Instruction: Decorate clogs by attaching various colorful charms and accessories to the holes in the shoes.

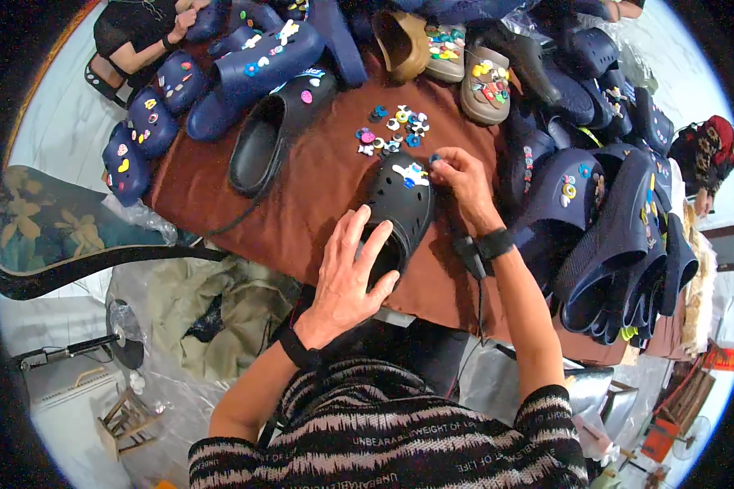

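Mid-frame, we see a black clog (401, 201), probably light, springy and best held by its rim, under a spread left hand (338, 285) whose clamping we cannot tell, while the right hand (465, 181) pinches a small blue charm (435, 159).

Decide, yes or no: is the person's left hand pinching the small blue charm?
No, the right hand pinches the small blue charm, while the left hand rests on the black clog, fingers spread.
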The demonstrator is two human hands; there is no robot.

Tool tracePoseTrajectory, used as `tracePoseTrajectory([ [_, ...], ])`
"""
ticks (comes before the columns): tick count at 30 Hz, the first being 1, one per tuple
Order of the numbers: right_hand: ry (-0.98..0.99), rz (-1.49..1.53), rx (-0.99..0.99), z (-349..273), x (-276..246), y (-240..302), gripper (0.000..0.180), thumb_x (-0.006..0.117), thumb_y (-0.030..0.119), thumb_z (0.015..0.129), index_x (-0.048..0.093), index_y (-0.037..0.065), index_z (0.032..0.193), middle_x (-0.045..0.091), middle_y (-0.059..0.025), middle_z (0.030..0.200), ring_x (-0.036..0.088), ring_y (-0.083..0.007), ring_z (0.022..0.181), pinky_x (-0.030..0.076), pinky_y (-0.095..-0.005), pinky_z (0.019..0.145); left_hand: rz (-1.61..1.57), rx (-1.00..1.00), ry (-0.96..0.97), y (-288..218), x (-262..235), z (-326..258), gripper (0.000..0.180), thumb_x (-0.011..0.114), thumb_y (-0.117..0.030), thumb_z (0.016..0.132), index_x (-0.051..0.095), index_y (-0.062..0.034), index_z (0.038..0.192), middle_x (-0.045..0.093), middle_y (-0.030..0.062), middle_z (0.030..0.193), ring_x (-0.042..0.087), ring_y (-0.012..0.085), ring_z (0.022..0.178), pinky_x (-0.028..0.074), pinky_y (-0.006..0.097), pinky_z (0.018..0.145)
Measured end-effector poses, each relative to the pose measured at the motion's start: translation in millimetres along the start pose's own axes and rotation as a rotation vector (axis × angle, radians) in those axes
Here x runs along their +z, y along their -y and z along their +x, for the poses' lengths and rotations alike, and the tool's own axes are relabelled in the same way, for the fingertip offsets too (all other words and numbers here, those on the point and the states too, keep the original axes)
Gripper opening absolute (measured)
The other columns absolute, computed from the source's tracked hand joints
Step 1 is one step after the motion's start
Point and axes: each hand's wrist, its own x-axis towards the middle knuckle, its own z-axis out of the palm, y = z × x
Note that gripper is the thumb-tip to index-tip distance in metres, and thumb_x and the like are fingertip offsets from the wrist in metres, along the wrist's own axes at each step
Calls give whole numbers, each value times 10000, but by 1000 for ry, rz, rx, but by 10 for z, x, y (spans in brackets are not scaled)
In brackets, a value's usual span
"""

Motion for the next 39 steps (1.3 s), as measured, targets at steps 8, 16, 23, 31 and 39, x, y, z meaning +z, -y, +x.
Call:
tracePoseTrajectory([
  [8, -108, -271, -144, -702, 198, 200, 152, 702, 61, 865, 658, 9, 1001, 671, -80, 830, 600, -123, 723, 501, -288, 680, -29, 1, -37, -39, -15, 22, 773, 761, -154, 776, 394, -120, 1456, 285, 199, 1528, 324, 445, 1368, 319, 527, 1120],
  [16, -128, -770, -446, -829, 365, 342, 120, 659, 93, 870, 633, 56, 981, 625, -158, 963, 638, -387, 859, 518, -452, 722, -7, 5, -16, -75, -21, 31, 780, 753, -142, 782, 373, -116, 1463, 274, 208, 1525, 321, 456, 1364, 316, 537, 1119],
  [23, -78, -778, -420, -990, 383, 390, 206, 632, 89, 899, 641, 60, 1103, 603, -147, 971, 612, -365, 876, 509, -450, 728, -7, 3, -10, -52, -20, 36, 789, 752, -142, 780, 365, -114, 1467, 265, 214, 1528, 316, 463, 1363, 315, 548, 1115],
  [31, 86, -797, -412, -941, 269, 460, 230, 633, 89, 902, 633, 24, 1123, 589, -155, 965, 591, -345, 916, 489, -438, 777, -5, 19, 5, -53, 6, 47, 786, 741, -146, 784, 358, -104, 1469, 254, 233, 1529, 302, 465, 1363, 307, 551, 1116],
  [39, 184, -38, -97, -846, 102, 221, 239, 594, 91, 950, 667, 6, 1161, 692, -59, 946, 614, -153, 852, 494, -305, 800, 29, 27, 12, -18, 1, 18, 809, 738, -155, 784, 320, -58, 1470, 240, 257, 1532, 290, 462, 1376, 275, 541, 1138],
])
